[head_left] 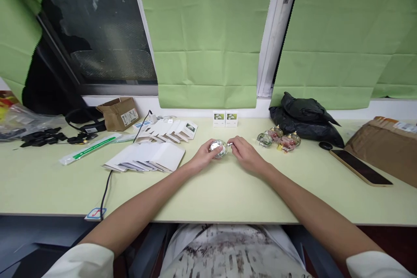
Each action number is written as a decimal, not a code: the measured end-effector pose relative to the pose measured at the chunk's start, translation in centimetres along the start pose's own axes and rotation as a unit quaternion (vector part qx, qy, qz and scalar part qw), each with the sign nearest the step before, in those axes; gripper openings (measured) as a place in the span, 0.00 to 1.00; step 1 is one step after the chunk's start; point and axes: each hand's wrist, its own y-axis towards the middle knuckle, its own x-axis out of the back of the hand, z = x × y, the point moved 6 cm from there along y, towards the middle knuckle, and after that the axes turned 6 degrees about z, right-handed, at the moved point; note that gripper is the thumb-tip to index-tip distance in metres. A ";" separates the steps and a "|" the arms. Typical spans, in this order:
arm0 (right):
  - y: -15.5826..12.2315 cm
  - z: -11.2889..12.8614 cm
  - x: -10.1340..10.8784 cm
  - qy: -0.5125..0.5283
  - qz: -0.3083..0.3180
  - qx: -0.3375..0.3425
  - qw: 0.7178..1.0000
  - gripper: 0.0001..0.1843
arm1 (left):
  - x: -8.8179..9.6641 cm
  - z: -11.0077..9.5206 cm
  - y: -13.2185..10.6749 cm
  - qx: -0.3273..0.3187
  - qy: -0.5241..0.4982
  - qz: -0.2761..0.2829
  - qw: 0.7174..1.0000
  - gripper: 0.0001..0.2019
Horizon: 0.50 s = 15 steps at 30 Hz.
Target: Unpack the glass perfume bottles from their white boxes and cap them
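A shiny silver bauble (pixel 222 147) is in my left hand (pixel 202 157), with the thumb across its front and the fingers around its left side. My right hand (pixel 246 154) pinches the small metallic cap (pixel 230 144) on the bauble's right side. I cannot tell whether the cap is seated on the ball or slightly apart from it. Both hands are just above the middle of the table. To their right lies a cluster of clear and pink baubles with gold tops (pixel 286 142).
Two small white boxes (pixel 219 118) stand at the back. Folded white cartons (pixel 150 156) fan out at left, near a black cable (pixel 106 191) and an open brown box (pixel 120 115). Black bags (pixel 302 117), a phone (pixel 360 167) and a brown parcel (pixel 384 147) lie at right.
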 end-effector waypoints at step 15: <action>0.0 0.4 0.2 -0.015 0.003 0.011 1.000 0.15 | 0.1 0.3 0.1 -0.003 -0.007 -0.001 1.000 0.25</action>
